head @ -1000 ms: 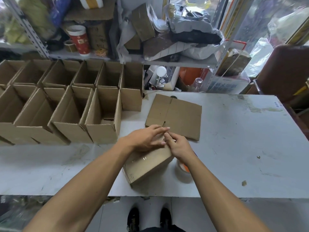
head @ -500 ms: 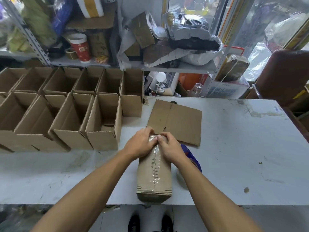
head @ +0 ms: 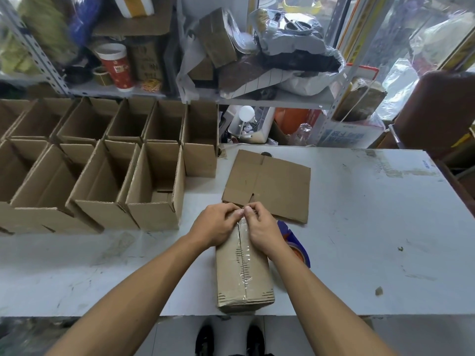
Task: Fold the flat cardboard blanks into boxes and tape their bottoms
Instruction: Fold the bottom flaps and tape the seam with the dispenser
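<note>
A folded cardboard box lies upside down at the table's near edge, with a strip of clear tape running along its bottom seam. My left hand and my right hand sit side by side on the box's far end, fingers curled over the edge and pressing the tape end down. A flat cardboard blank lies just beyond the hands. A blue and orange tape dispenser rests to the right of the box, partly hidden by my right forearm.
Several finished open boxes stand in two rows on the left of the white table. Cluttered metal shelves rise behind the table. A brown chair stands at the far right.
The box was angled to the left a second ago and now lies straight along the table. Both hands moved to its far end, and the taped seam shows.
</note>
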